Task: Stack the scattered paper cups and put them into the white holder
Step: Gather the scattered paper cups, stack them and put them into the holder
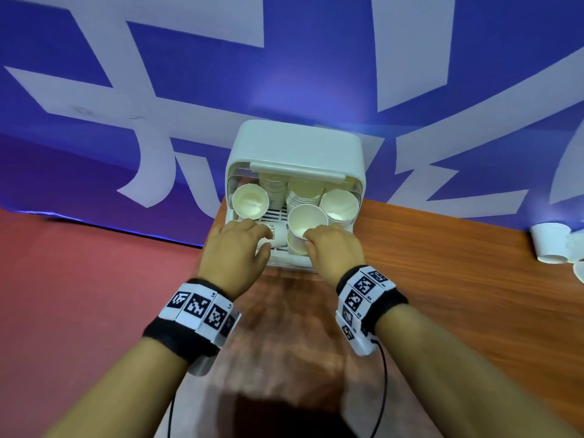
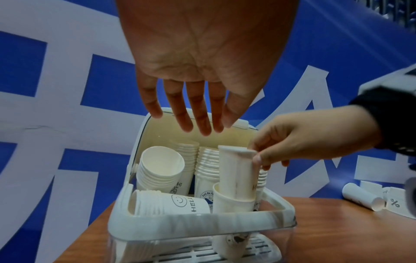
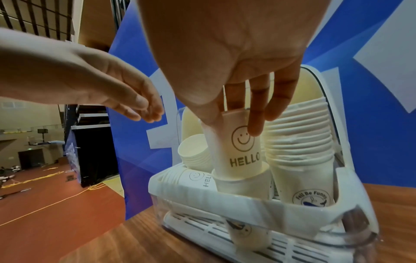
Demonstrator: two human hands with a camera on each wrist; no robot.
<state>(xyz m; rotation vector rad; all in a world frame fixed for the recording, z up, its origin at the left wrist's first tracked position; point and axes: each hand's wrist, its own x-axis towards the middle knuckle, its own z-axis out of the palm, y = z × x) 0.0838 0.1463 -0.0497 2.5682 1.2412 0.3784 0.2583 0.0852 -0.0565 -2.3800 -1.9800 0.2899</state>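
The white holder (image 1: 297,147) stands at the table's back edge with its lid raised, and several stacks of paper cups (image 1: 305,192) stand inside. My right hand (image 1: 308,240) pinches the rim of a "HELLO" smiley cup (image 3: 238,153), whose lower end sits in another upright cup (image 3: 243,185) at the holder's front. My left hand (image 1: 265,238) hovers open with straight fingers (image 2: 191,121) over a stack of cups lying on its side (image 2: 171,202) at the holder's front left and holds nothing.
More loose paper cups (image 1: 551,243) lie on the wooden table (image 1: 442,279) at the far right. A blue and white banner (image 1: 189,74) rises right behind the holder. The table's left edge drops to a red floor (image 1: 79,295).
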